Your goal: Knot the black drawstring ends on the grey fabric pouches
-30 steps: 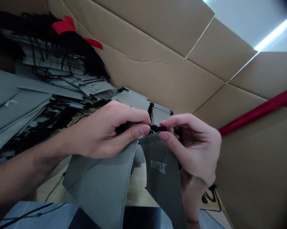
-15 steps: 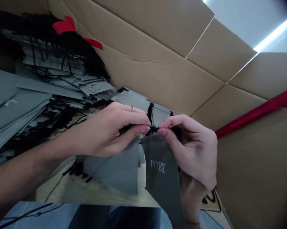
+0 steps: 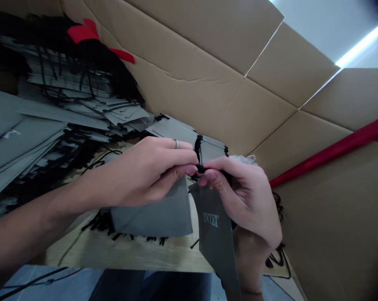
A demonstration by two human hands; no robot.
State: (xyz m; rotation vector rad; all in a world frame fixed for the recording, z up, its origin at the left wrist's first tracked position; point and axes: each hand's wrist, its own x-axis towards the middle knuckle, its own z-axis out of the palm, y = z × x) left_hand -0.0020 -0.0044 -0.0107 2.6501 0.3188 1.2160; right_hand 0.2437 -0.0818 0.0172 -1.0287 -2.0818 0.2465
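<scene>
My left hand (image 3: 154, 169), with a ring on one finger, pinches a small black cord knot (image 3: 200, 168) between thumb and fingertips. From the other side my right hand (image 3: 248, 198) is closed in a pinch at the same black cord, its fingertips almost touching the left ones. Below the right hand hangs a dark grey pouch (image 3: 216, 240) printed INTEX, tilted and reaching past the table edge. Another grey pouch (image 3: 154, 219) lies under my left hand, above several black cord ends. How the cord runs between my fingers is hidden.
Large piles of grey pouches (image 3: 28, 138) with black cords fill the left side. Further stacks (image 3: 212, 148) stand behind my hands, against a cardboard wall (image 3: 189, 62). A red strip (image 3: 333, 148) crosses the cardboard at right. The wooden table edge (image 3: 129, 263) runs in front.
My right hand has shifted slightly left, bringing the fingertips closer together. The INTEX pouch has swung a little right. Beneath my left hand, the grey pouch's lower edge sits higher, showing more cord ends.
</scene>
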